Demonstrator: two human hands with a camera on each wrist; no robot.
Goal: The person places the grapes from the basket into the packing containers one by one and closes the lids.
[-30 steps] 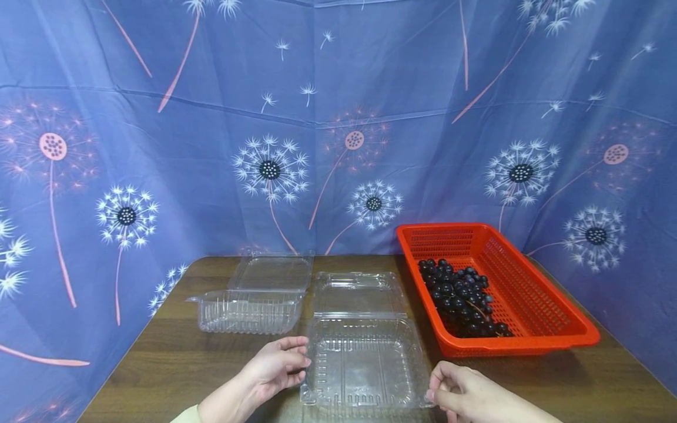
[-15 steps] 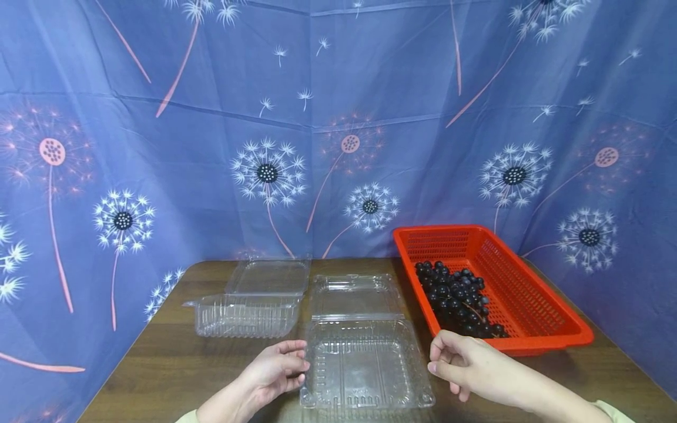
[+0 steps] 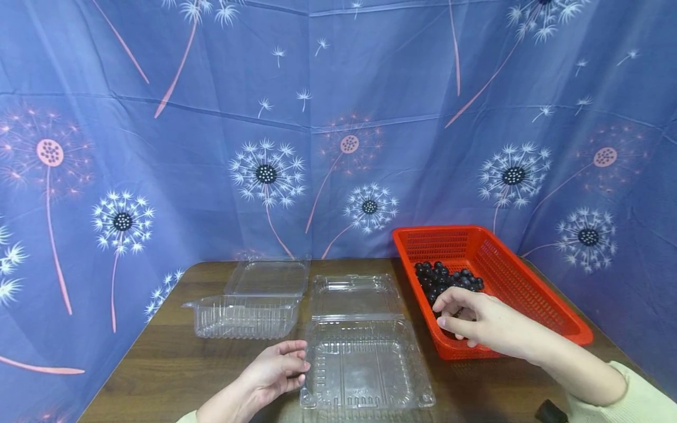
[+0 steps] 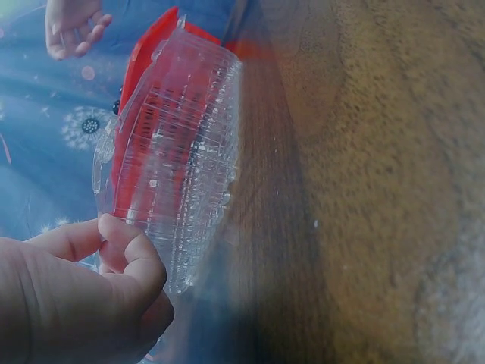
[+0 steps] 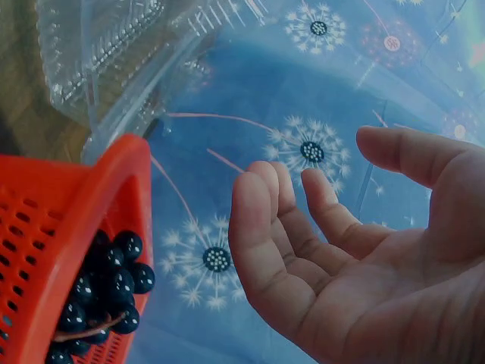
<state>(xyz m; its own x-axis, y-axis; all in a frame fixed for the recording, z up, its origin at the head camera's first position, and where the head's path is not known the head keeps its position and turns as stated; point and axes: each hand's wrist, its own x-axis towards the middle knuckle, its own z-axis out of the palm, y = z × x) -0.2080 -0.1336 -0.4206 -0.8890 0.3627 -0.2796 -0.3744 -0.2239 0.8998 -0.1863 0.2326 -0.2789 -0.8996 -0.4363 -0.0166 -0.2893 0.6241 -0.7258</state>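
An opened clear plastic clamshell box (image 3: 365, 373) lies on the wooden table in front of me, lid folded back. My left hand (image 3: 275, 371) pinches its left edge between thumb and index finger, as the left wrist view shows at the rim (image 4: 106, 201). My right hand (image 3: 483, 320) hovers over the near left side of a red slotted basket (image 3: 534, 294), fingers loosely bent and holding nothing. Inside the basket sits a bunch of dark grapes (image 3: 449, 276), partly hidden by that hand in the head view. A brown stem (image 5: 91, 331) shows among the grapes in the right wrist view.
A second clear clamshell box (image 3: 245, 317) stands opened to the left, its lid leaning back. A blue dandelion-print cloth (image 3: 338, 129) hangs behind and beside the table (image 3: 169, 358). A small black object (image 3: 551, 411) shows by my right sleeve.
My right hand has let go of the near right corner of the clamshell box and moved up and right over the basket. My left hand stays at the box's left edge.
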